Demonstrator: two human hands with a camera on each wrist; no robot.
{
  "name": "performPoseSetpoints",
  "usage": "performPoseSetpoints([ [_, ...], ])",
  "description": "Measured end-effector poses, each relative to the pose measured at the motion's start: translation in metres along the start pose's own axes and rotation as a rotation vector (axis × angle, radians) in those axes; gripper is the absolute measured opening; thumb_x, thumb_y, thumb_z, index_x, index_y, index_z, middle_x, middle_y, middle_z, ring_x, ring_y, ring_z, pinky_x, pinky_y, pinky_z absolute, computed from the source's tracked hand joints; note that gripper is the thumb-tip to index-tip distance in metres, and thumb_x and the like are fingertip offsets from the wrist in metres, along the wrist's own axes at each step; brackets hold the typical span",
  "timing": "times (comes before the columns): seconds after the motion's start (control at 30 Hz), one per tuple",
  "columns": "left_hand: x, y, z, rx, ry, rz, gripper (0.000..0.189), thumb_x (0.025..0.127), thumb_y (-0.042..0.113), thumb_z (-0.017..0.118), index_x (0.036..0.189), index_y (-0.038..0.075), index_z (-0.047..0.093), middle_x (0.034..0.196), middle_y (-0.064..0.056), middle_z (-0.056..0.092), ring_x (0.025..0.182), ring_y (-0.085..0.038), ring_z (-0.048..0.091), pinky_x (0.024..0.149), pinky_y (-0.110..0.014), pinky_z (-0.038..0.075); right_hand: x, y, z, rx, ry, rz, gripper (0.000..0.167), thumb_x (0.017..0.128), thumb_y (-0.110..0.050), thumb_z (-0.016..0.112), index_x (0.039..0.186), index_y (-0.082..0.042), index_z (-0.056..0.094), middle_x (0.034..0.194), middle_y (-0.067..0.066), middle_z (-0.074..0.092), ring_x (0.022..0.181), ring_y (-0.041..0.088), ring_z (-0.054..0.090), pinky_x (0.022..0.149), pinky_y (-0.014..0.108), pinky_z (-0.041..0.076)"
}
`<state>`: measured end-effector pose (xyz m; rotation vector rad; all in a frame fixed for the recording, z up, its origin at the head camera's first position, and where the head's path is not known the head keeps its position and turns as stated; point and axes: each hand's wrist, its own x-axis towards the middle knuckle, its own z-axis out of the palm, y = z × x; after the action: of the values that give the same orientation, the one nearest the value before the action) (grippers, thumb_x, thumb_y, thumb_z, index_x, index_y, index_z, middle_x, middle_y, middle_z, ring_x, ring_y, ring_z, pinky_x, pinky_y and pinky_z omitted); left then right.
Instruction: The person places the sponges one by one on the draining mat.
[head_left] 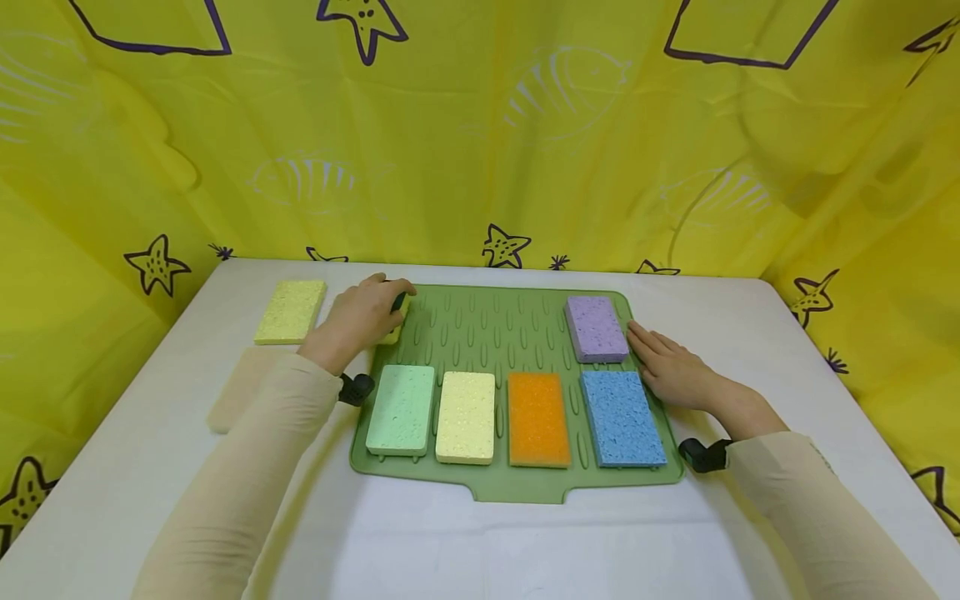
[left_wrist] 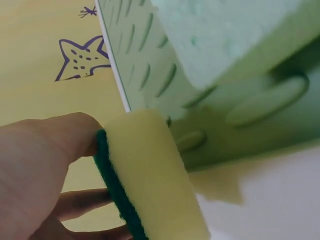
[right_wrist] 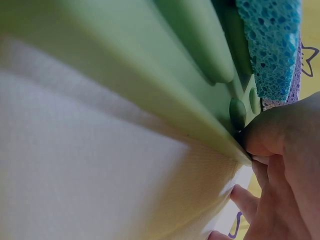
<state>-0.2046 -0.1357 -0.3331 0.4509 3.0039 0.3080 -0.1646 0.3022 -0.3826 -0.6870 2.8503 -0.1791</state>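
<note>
My left hand (head_left: 358,320) grips a yellow sponge with a dark green scouring layer (left_wrist: 150,175) over the back left corner of a green ridged mat (head_left: 483,329). In the left wrist view the sponge is tilted, the thumb and fingers on its green side. My right hand (head_left: 675,373) rests at the mat's right edge with fingers extended, the thumb touching the rim in the right wrist view. Closest to it are a purple sponge (head_left: 596,327) and a blue sponge (head_left: 622,417). A mint sponge (head_left: 401,408), a pale yellow sponge (head_left: 466,415) and an orange sponge (head_left: 537,418) line the front.
Left of the mat, a yellow speckled sponge (head_left: 291,310) lies on the white table (head_left: 525,550). In front of it is a beige sponge (head_left: 243,387), partly hidden by my left sleeve. A yellow patterned curtain (head_left: 450,125) hangs behind the table and along its sides.
</note>
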Motion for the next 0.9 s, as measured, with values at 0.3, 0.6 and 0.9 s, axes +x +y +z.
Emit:
performPoseSetpoints([
  [0.3,0.004,0.014,0.0,-0.02,-0.021,0.006,0.044,0.097,0.03,0.058,0.14,0.02,0.056,0.153,-0.025,0.039,0.125,-0.051,0.053,0.089,-0.06,0.052,0.0,0.002,0.001,-0.001,0.001,-0.006,0.056,0.101,-0.011,0.042,0.149,0.014,0.028,0.158,0.03,0.023,0.141,0.055,0.026,0.113,0.064,0.027],
  [0.6,0.007,0.023,0.001,-0.08,-0.141,0.026,0.068,0.088,0.036,0.067,0.151,0.022,0.044,0.161,-0.025,0.022,0.139,-0.053,0.036,0.104,-0.066,0.04,0.001,0.001,0.002,-0.001,0.007,-0.013,0.056,0.1,-0.01,0.042,0.148,0.015,0.028,0.158,0.031,0.023,0.141,0.055,0.026,0.114,0.064,0.027],
  [0.9,0.01,0.029,0.005,-0.147,-0.185,0.094,0.093,0.078,0.018,0.077,0.158,0.02,0.028,0.165,-0.025,0.004,0.144,-0.05,0.028,0.095,-0.051,0.047,0.001,0.003,0.002,-0.004,0.021,-0.02,0.056,0.101,-0.011,0.043,0.148,0.015,0.029,0.157,0.031,0.024,0.14,0.055,0.028,0.113,0.064,0.028],
])
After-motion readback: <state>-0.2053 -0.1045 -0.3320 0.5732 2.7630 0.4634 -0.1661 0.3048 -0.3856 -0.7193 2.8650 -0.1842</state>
